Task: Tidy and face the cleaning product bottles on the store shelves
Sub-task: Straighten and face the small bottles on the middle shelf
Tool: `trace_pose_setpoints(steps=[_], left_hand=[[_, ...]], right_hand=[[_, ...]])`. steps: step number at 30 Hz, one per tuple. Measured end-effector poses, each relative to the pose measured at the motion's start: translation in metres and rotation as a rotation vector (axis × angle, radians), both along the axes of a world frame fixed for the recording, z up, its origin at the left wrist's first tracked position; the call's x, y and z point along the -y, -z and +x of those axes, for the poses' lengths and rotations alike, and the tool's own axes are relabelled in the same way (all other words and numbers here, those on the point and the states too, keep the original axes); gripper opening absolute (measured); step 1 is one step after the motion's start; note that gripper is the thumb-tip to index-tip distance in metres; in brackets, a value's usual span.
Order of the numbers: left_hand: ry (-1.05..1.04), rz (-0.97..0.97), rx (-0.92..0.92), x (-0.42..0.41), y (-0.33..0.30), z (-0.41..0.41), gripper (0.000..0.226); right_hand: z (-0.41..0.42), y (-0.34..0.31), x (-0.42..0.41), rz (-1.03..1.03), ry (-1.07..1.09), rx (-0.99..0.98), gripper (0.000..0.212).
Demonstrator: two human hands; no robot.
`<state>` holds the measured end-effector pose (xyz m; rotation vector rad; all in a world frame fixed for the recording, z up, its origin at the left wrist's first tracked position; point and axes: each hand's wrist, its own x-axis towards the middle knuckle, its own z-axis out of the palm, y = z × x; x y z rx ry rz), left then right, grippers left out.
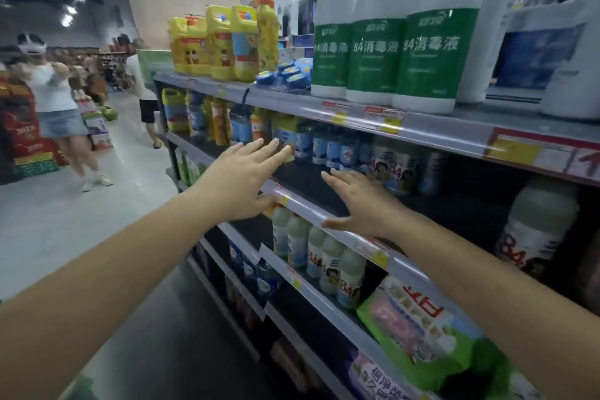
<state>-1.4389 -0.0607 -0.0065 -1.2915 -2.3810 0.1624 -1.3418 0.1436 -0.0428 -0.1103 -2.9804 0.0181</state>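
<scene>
Both my hands reach into the second shelf (308, 204) from the aisle. My left hand (246, 172) is open, fingers spread, its fingertips near small blue-labelled bottles (319, 146) standing at the back of that shelf. Open too, my right hand (360, 201) hovers palm down over the dark shelf board, just left of a white "84" bottle (394, 169). Neither hand holds anything. On the top shelf stand three tall white bottles with green labels (376, 45). Further left are yellow jugs (220, 42). A row of small white bottles (324, 256) lines the third shelf.
A green and pink refill bag (422, 328) lies on the third shelf at the lower right. Small blue round tubs (289, 75) sit on the top shelf. A person in a white top (55, 94) stands in the aisle at left, others behind. Red boxes (19, 133) are stacked at far left.
</scene>
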Motion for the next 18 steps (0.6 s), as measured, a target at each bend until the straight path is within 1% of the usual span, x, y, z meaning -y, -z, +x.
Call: trace_pose_setpoints(steps=[4,8,13,18], left_hand=[[0.082,0.005,0.03,-0.022,0.014,-0.029,0.078],[0.133,-0.014,0.049,-0.047,0.025,-0.055,0.079],[0.17,-0.002,0.035,-0.079,0.033,-0.086,0.079],[0.206,0.028,-0.002,-0.111,0.043,-0.107,0.08]], right_hand=[[-0.023,0.001,-0.007,-0.026,0.017,0.021,0.092],[-0.048,0.001,-0.02,-0.11,0.021,0.01,0.092],[-0.074,0.008,-0.046,-0.004,0.009,-0.024,0.09],[-0.093,0.017,-0.072,-0.005,0.021,-0.042,0.091]])
